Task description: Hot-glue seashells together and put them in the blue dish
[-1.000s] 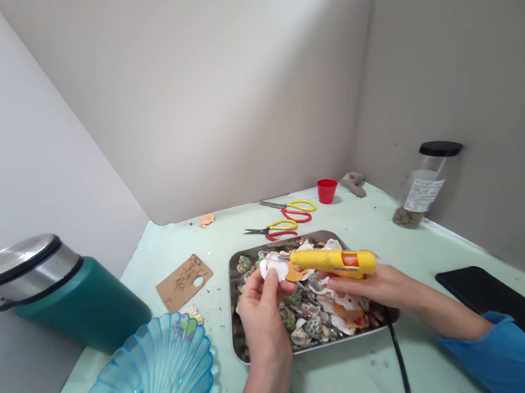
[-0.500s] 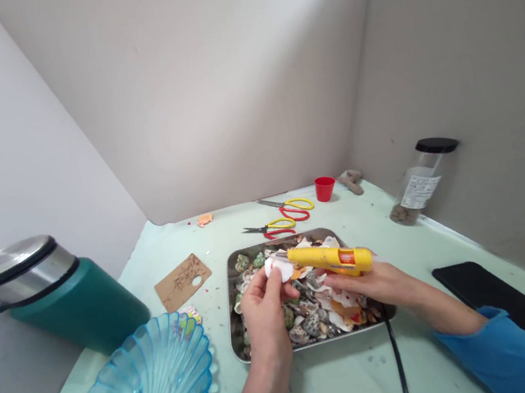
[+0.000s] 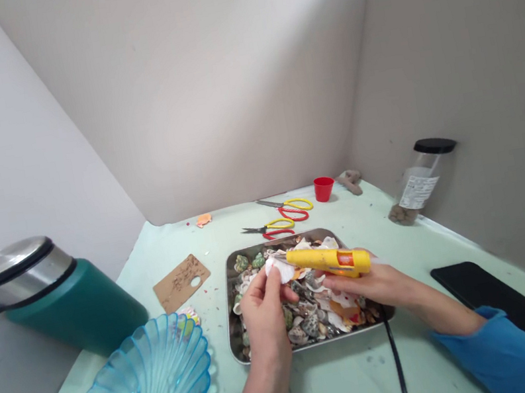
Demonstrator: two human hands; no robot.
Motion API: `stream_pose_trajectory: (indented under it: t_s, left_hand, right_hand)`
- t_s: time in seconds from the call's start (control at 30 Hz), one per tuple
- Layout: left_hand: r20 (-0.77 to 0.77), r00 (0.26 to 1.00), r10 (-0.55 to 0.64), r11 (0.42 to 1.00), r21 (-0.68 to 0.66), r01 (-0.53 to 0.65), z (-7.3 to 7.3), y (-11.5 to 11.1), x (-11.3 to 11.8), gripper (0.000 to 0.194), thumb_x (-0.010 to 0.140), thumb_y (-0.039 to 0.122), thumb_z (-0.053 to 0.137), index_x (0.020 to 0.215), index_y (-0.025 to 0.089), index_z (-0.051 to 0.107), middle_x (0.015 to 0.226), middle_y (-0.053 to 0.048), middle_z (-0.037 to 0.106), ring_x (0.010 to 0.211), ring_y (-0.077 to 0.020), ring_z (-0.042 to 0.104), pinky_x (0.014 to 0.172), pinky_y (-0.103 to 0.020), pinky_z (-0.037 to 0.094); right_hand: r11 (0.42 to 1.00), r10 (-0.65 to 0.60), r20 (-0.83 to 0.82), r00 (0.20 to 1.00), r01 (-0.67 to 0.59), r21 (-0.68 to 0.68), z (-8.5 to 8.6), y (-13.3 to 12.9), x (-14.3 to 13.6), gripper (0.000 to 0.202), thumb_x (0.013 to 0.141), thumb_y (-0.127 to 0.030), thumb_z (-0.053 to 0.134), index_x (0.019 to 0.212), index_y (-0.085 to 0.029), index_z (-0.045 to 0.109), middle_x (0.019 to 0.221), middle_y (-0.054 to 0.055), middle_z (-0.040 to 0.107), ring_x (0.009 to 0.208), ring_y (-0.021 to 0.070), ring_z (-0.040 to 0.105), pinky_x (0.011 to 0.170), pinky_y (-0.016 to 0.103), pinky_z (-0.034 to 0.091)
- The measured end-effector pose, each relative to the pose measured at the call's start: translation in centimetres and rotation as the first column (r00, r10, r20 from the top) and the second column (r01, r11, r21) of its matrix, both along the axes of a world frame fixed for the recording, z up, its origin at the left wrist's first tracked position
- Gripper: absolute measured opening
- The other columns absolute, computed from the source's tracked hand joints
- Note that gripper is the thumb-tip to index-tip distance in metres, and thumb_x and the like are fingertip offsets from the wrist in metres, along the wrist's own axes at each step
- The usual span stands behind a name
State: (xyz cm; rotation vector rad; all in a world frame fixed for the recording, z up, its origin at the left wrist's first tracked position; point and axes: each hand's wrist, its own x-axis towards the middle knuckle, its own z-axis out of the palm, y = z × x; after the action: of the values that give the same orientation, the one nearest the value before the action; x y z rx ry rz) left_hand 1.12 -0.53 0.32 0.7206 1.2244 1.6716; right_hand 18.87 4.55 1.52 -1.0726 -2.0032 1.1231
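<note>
Above a metal tray [image 3: 317,344] of shells, my left hand [image 3: 263,307] pinches a small white piece [image 3: 281,270] between thumb and fingers. My right hand [image 3: 375,281] is closed round a yellow glue gun [image 3: 326,260] with an orange window in its side. The gun points left, and its metal tip is at the top of the white piece; whether they touch is hard to tell. Under both hands lie green, grey and white shells [image 3: 310,326]. A black cord [image 3: 397,362] runs down over the tray's right edge.
Two pairs of scissors [image 3: 268,227] [image 3: 285,205] and a red cup [image 3: 324,189] stand behind the tray. A brown card [image 3: 181,284], blue scalloped dish [image 3: 144,391] and green bottle [image 3: 77,308] are left. At right are a black-lidded jar [image 3: 417,187] and black object [image 3: 506,303].
The whole view has shifted very slightly. Both hands keep their hold, and the gun and the white piece stay close together in nearly the same place.
</note>
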Motion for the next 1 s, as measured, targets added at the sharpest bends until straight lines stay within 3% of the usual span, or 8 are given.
stream_pose_trajectory:
  t_s: [0.2,0.5,0.63,0.8,1.0]
  left_hand:
    - [-0.014,1.0,-0.004,1.0,-0.017,0.004,-0.19,-0.03,-0.08,0.026,0.073,0.038,0.072,0.081,0.013,0.072,0.051,0.002,0.058,0.047,-0.0071,0.045,0.052,-0.018,0.036]
    - [0.062,0.997,0.049,0.999,0.005,-0.05,0.23,0.07,0.1,0.032,0.069,0.038,0.075,0.087,0.013,0.07,0.062,-0.001,0.068,0.051,-0.0115,0.059,0.056,-0.022,0.046]
    - [0.081,0.994,0.067,0.997,0.025,-0.069,0.19,0.08,0.07,0.03,0.069,0.034,0.075,0.088,0.013,0.068,0.072,-0.002,0.071,0.051,-0.0106,0.06,0.058,-0.023,0.049]
    - [0.087,0.993,0.075,0.996,0.034,-0.078,0.33,0.02,0.12,0.032,0.069,0.034,0.074,0.091,0.012,0.067,0.07,-0.002,0.07,0.051,-0.0114,0.06,0.057,-0.024,0.049]
    - [0.073,0.995,0.061,0.997,0.035,-0.064,0.4,0.09,0.1,0.031,0.069,0.035,0.074,0.088,0.013,0.066,0.072,-0.002,0.068,0.051,-0.01,0.058,0.056,-0.023,0.048]
  right_hand:
    - [1.0,-0.012,0.004,1.0,0.012,0.01,0.28,-0.18,-0.02,0.032,0.077,-0.049,0.064,0.086,-0.019,0.071,0.075,0.004,0.073,0.067,0.022,0.067,0.055,0.027,0.055]
    - [1.0,0.018,-0.006,1.0,-0.018,-0.006,-0.27,0.11,0.05,0.031,0.079,-0.048,0.063,0.089,-0.019,0.071,0.079,0.004,0.074,0.071,0.0227,0.068,0.059,0.029,0.056]
    - [1.0,0.02,-0.001,1.0,-0.02,0.016,-0.3,0.25,0.12,0.032,0.079,-0.048,0.064,0.091,-0.019,0.072,0.081,0.005,0.074,0.072,0.0238,0.069,0.06,0.03,0.056]
    - [0.999,0.035,-0.019,0.999,-0.035,0.022,-0.48,0.43,0.21,0.033,0.08,-0.048,0.064,0.095,-0.02,0.072,0.087,0.005,0.075,0.077,0.0247,0.069,0.064,0.03,0.057]
    - [1.0,0.024,-0.012,1.0,-0.024,0.013,-0.1,0.19,0.12,0.03,0.078,-0.048,0.064,0.087,-0.02,0.072,0.077,0.004,0.074,0.07,0.0229,0.068,0.059,0.029,0.056]
